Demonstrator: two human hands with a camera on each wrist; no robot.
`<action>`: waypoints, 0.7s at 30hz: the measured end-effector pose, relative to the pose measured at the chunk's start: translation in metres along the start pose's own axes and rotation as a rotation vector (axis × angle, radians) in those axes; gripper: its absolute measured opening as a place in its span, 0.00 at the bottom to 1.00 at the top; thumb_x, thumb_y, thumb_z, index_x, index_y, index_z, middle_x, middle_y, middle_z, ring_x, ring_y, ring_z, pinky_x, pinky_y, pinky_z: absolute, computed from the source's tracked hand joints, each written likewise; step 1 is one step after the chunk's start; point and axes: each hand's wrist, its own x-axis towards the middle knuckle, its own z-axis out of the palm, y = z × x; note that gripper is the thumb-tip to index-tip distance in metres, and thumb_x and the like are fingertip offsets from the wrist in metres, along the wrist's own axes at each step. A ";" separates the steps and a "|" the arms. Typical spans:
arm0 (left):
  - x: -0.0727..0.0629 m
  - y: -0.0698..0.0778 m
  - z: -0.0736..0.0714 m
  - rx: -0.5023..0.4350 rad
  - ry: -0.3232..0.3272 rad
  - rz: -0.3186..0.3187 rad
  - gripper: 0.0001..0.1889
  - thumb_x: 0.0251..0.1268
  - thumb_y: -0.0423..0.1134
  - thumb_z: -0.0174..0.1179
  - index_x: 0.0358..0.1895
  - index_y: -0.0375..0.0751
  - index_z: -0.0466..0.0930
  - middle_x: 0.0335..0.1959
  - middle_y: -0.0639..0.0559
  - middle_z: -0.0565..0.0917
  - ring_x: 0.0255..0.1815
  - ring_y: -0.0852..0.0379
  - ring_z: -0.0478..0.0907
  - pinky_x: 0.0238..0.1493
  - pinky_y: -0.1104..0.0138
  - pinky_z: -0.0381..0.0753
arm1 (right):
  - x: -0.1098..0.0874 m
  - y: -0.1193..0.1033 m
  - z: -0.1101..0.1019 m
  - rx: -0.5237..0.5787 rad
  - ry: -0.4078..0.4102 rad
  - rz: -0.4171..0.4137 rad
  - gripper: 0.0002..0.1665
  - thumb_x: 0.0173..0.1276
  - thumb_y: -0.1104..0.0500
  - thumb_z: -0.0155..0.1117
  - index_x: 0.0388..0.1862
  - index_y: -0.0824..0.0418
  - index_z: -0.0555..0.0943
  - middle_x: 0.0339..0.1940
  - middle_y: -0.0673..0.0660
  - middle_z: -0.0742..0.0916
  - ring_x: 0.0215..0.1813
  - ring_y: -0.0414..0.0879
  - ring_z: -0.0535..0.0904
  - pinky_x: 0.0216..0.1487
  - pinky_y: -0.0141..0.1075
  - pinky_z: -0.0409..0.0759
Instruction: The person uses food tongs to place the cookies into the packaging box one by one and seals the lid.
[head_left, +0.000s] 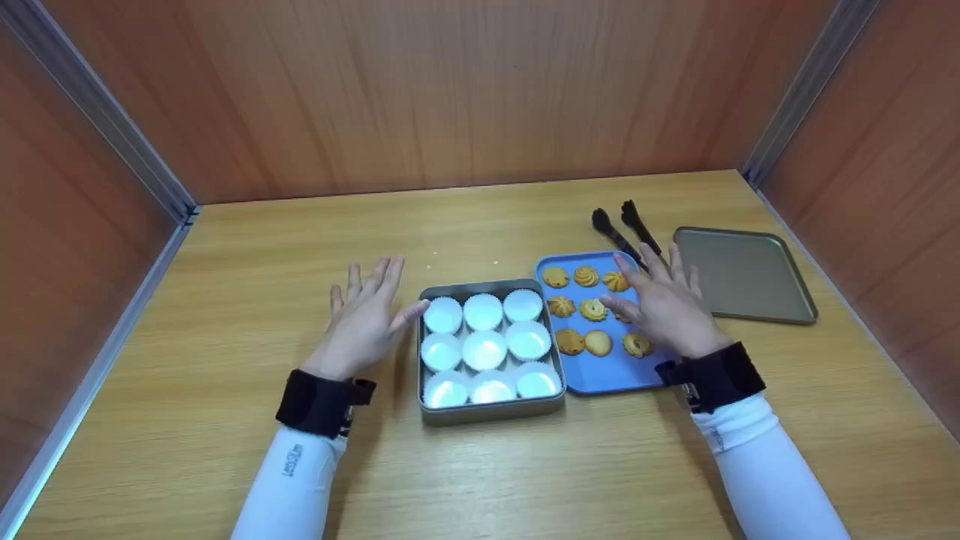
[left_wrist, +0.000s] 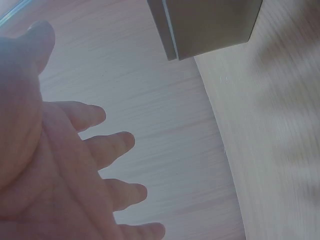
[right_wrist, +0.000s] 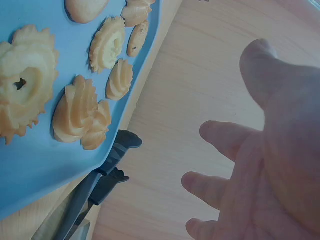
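Observation:
My left hand (head_left: 361, 327) is held with fingers spread just left of a square metal tin (head_left: 491, 411), its thumb by the tin's left rim. White paper cups (head_left: 484, 350) fill the tin in rows. In the left wrist view the bare palm (left_wrist: 55, 170) faces the camera, and the tin's side (left_wrist: 212, 25) shows at the top. Over the right part of a blue tray (head_left: 611, 375) my right hand (head_left: 670, 311) is spread, partly hiding the cookies there. Several cookies (head_left: 598, 343) of different shapes lie on the tray. Nothing is between the fingers of either hand.
Black-tipped tongs (head_left: 616, 236) lie behind the blue tray, their handle end hidden by the right hand and tray. A flat gold-brown lid or tray (head_left: 746, 274) rests at the right. Wooden panels (head_left: 465, 97) enclose the table at the back and sides.

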 end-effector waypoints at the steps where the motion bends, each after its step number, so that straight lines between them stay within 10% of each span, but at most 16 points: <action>1: -0.001 0.000 0.000 -0.002 -0.002 0.001 0.45 0.71 0.71 0.36 0.81 0.49 0.36 0.80 0.42 0.40 0.77 0.36 0.22 0.69 0.36 0.21 | 0.000 0.000 0.000 -0.001 0.001 -0.001 0.49 0.73 0.28 0.42 0.82 0.54 0.51 0.80 0.68 0.44 0.75 0.66 0.19 0.66 0.71 0.24; 21: -0.006 -0.001 -0.006 -0.025 -0.021 -0.016 0.46 0.71 0.71 0.38 0.81 0.49 0.36 0.80 0.41 0.41 0.77 0.36 0.25 0.70 0.37 0.20 | -0.002 0.018 -0.012 0.044 0.001 0.036 0.52 0.72 0.26 0.42 0.82 0.56 0.49 0.79 0.72 0.46 0.75 0.70 0.23 0.67 0.73 0.29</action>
